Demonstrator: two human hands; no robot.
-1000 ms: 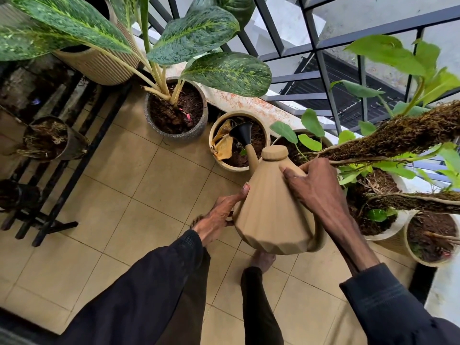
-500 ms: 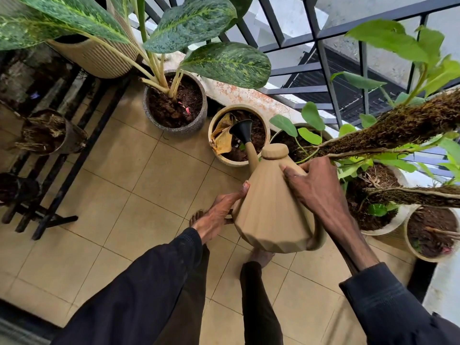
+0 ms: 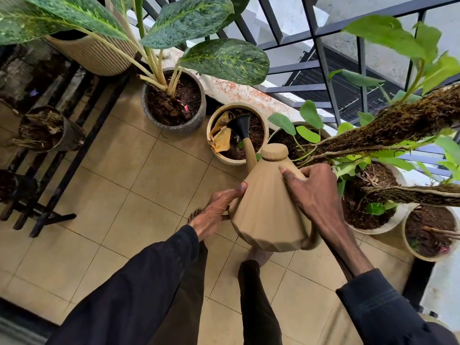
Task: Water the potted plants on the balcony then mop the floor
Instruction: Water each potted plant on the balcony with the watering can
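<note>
Tilting the can (image 3: 268, 212), your right hand (image 3: 313, 195) grips its handle; your left hand (image 3: 214, 212) presses its side (fingers hidden, cannot tell). Probably heavy with water, so support it low.

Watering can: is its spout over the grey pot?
No, the black spout tip of the watering can sits over the cream pot holding a dry leaf, next to the grey pot.

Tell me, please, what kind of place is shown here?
Most likely a home balcony: a black metal railing with open air beyond, a tiled floor, and potted plants lined along the edge, with the spout of a watering can over one.
</note>
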